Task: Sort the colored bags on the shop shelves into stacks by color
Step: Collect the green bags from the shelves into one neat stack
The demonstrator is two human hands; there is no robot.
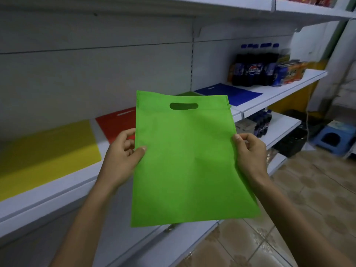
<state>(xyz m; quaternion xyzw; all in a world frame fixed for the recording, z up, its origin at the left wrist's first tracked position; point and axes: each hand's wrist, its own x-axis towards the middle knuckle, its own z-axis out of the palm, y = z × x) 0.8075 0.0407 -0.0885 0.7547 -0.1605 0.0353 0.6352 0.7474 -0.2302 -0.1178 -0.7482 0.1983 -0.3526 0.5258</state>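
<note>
Green bag (185, 160) held up between the hands, left hand (123, 153) pinching its left edge, right hand (250, 153) its right, handle end pointing away; green stack (187, 94) lies just beyond that end, nearer the right hand.

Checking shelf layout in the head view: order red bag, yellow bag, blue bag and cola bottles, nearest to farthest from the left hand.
From the left hand:
1. Red bag, just behind it.
2. Yellow bag, to its left.
3. Blue bag, further right.
4. Cola bottles, farthest right.
</note>
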